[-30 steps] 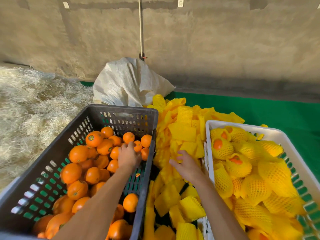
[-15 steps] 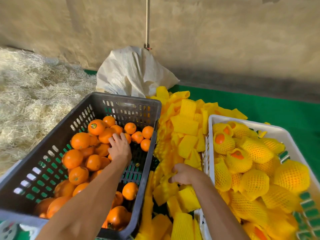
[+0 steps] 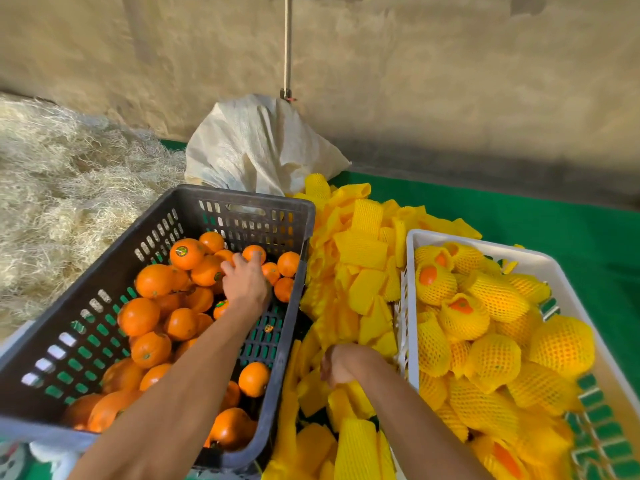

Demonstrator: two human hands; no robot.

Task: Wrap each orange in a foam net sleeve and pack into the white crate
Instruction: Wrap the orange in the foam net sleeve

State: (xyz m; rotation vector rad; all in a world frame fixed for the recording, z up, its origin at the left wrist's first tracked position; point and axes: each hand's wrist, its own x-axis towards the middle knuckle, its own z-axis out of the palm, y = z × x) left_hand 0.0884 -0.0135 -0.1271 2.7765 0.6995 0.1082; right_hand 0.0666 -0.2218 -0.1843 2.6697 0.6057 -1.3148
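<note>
Left hand: the left hand (image 3: pixel 246 284) is laid palm-down on the loose oranges (image 3: pixel 152 308) at 12 o'clock in the dark crate (image 3: pixel 86 306); fingers are spread over the fruit, and a closed grasp on any one orange cannot be confirmed.
Right hand: the right hand (image 3: pixel 341 365) is curled into the pile of foam net sleeves (image 3: pixel 360 258), at 6 o'clock of that pile; the fingertips are buried, so what is pinched is hidden, though a sleeve appears to be gripped.
Dark crate: its near corner is cut off by the forearm and the lower frame edge.
White crate: the white crate (image 3: pixel 410 271) is seen at 3 o'clock, filled with wrapped oranges (image 3: pixel 491 362); its right end is cut off.
Sleeve pile: it lies between the two crates.
Background: a white sack (image 3: pixel 256 150) stands at 12 o'clock and straw (image 3: pixel 59 188) lies at 9 o'clock, blurred.
</note>
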